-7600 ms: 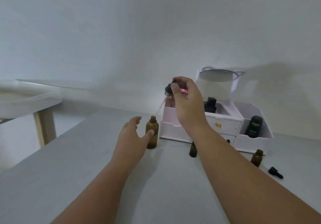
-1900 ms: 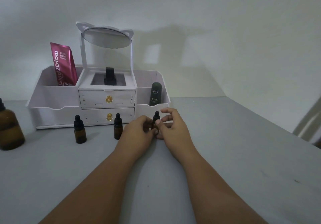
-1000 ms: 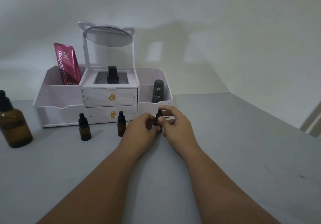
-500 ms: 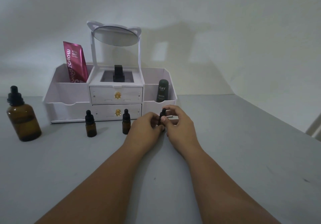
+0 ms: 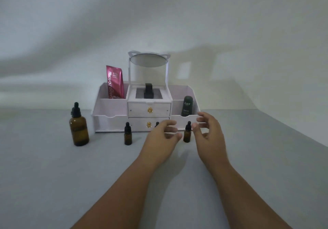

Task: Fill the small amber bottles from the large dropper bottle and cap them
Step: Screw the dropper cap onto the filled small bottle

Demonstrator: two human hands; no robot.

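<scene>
I see a grey tabletop [image 5: 53, 175] with a white plastic drawer organiser [image 5: 113, 124] standing at its far side, an oval mirror [image 5: 148, 60] on top. The left hand [image 5: 163, 138] and right hand [image 5: 209, 134] are apart, fingers loosely spread and gripping nothing. The large amber glass dropper bottle [image 5: 79, 131] stands capped at the left, near the organiser's corner. A magenta tube [image 5: 115, 82] leans in the left compartment, and a dark green bottle [image 5: 186, 106] stands in the right. One capped small amber bottle [image 5: 187, 133] stands upright between the hands, just beside both. A second small bottle [image 5: 128, 136] stands left of the left hand. Of a third small bottle [image 5: 156, 123] I see only the black cap tip behind the left fingers.
</scene>
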